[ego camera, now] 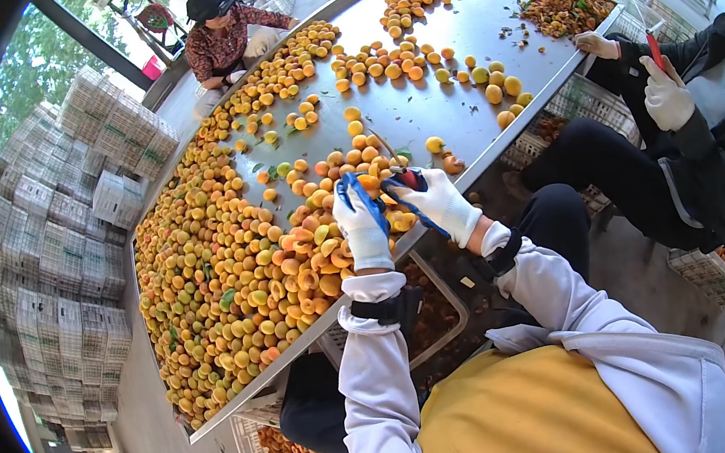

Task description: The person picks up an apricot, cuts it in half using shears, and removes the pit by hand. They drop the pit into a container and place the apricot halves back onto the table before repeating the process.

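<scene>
My left hand (362,223), in a white glove with blue coating, is shut on an apricot (369,183) above the near edge of the metal table. Close beside it on the right, my right hand (433,197), gloved alike, grips the red handle (409,178) of a tool with a thin, pointed metal part (383,142) that angles away over the table. Whole apricots (229,243) cover the table's left part. Split apricot halves (308,279) lie next to my left hand. The fingertips partly hide the held apricot.
Below the table's rim (305,342) stand plastic crates (457,303) of split apricots. At the right, a co-worker's gloved hand (667,95) holds a red-handled tool. Another person (219,40) sits across the table. Stacked crates (61,263) stand at the left.
</scene>
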`<action>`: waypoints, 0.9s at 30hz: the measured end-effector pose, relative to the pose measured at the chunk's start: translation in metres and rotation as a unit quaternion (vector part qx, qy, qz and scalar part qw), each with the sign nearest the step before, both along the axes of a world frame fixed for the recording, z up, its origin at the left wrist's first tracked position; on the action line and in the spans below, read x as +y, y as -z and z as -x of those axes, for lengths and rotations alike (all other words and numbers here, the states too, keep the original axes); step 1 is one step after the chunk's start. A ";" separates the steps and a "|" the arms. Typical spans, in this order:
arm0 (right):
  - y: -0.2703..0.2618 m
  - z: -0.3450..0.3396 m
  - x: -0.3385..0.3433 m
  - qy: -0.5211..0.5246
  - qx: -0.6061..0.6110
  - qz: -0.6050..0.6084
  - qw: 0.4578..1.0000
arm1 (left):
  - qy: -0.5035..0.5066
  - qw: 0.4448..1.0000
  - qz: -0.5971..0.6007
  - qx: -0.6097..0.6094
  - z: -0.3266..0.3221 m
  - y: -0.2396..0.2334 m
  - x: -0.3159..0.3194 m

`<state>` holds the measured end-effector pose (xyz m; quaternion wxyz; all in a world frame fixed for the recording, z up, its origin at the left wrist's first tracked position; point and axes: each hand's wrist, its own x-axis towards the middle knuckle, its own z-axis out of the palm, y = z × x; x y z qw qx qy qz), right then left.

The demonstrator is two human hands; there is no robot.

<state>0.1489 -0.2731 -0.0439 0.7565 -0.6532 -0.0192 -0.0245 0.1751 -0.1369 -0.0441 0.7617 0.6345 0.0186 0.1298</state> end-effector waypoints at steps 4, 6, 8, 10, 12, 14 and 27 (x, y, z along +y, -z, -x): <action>0.007 -0.004 0.008 0.044 -0.069 -0.021 0.996 | -0.079 0.925 -0.335 -0.160 0.022 -0.020 -0.011; 0.013 -0.007 0.003 0.045 -0.028 0.012 0.999 | -0.067 0.891 -0.410 -0.183 0.033 -0.028 -0.011; 0.000 0.001 0.008 0.028 -0.003 -0.014 1.000 | -0.090 0.852 -0.469 -0.214 0.042 -0.030 -0.003; 0.012 0.000 0.001 0.031 -0.051 0.036 0.998 | -0.076 0.830 -0.516 -0.199 0.048 -0.035 -0.005; 0.014 0.007 0.005 0.022 -0.088 0.073 0.993 | -0.072 0.824 -0.529 -0.187 0.058 -0.043 -0.002; -0.005 0.023 0.020 0.083 -0.182 0.159 0.967 | -0.084 0.860 -0.472 -0.173 0.064 -0.039 0.010; -0.025 0.068 0.055 0.038 -0.361 0.230 0.903 | -0.066 0.995 -0.051 0.054 0.112 -0.034 0.079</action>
